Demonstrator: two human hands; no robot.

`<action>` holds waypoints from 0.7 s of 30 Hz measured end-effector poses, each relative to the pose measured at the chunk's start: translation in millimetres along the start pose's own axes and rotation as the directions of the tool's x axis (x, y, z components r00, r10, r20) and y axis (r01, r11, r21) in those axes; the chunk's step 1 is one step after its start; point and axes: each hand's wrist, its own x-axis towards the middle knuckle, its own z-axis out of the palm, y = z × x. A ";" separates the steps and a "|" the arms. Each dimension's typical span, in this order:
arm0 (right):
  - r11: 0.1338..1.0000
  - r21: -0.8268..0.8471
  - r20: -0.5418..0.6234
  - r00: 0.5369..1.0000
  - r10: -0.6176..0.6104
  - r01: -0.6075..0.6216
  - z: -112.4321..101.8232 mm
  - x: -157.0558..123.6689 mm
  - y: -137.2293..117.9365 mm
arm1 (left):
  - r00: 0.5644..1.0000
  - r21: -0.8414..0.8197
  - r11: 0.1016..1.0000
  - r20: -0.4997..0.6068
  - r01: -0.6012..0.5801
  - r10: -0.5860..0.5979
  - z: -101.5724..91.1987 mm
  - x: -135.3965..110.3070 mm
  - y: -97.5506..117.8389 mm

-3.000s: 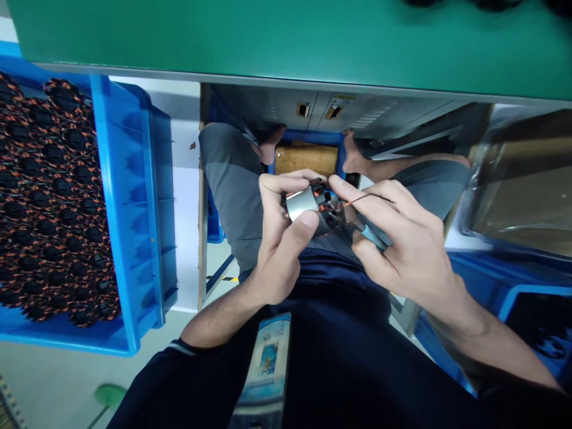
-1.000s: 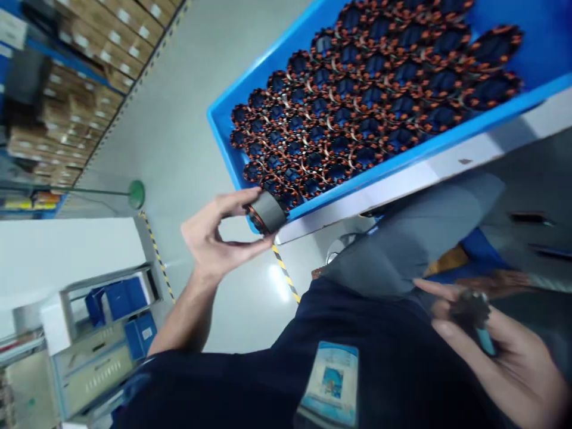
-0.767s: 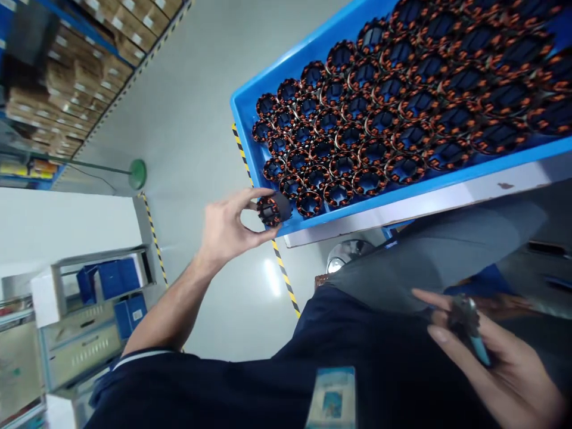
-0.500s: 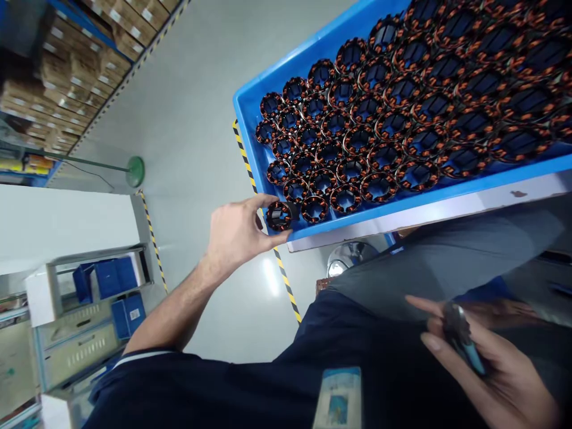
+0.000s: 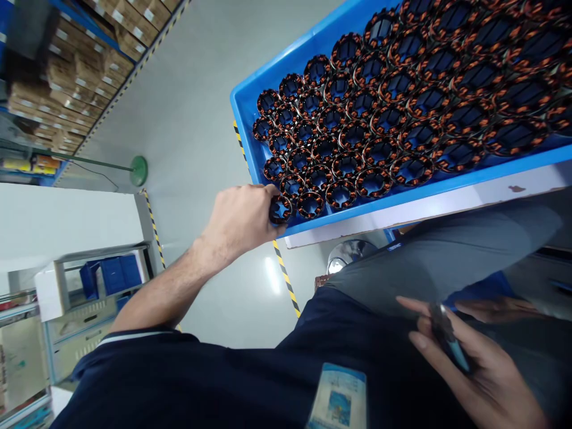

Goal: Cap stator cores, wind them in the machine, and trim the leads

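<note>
My left hand (image 5: 243, 219) reaches out to the near left corner of a blue crate (image 5: 250, 122). Its fingers are closed round a wound motor stator (image 5: 280, 210), a dark ring with copper coils, which sits at the end of the front row. The crate holds several rows of the same stators (image 5: 402, 101), standing upright. My right hand (image 5: 473, 372) rests low over my lap, fingers loosely curled on a small tool with a light blue handle (image 5: 449, 345).
The crate stands on a white ledge (image 5: 447, 202). Grey floor with yellow-black tape (image 5: 286, 283) lies below. Shelves of cardboard boxes (image 5: 67, 65) are at far left, a grey cabinet with blue bins (image 5: 89, 298) lower left. A green-based stand (image 5: 139, 170) is on the floor.
My left hand has carried the stator from my lap to the crate and lowered it into the corner spot. The right hand stayed in my lap with the tool.
</note>
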 end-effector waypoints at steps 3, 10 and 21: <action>0.998 -0.040 0.038 0.998 -0.048 0.050 -6.4 10.2 -5.1 | 0.998 0.040 0.999 0.043 -0.036 0.034 -3.3 6.1 2.0; 0.880 -0.193 0.055 0.900 -0.431 0.433 -0.8 121.8 -65.9 | 0.996 -0.084 0.993 -0.044 -0.085 0.081 10.8 -5.6 -9.1; 0.609 -0.608 0.510 0.838 -0.192 0.509 92.3 288.8 -146.7 | 0.975 -0.075 0.975 0.063 -0.209 0.213 47.0 -21.0 -20.9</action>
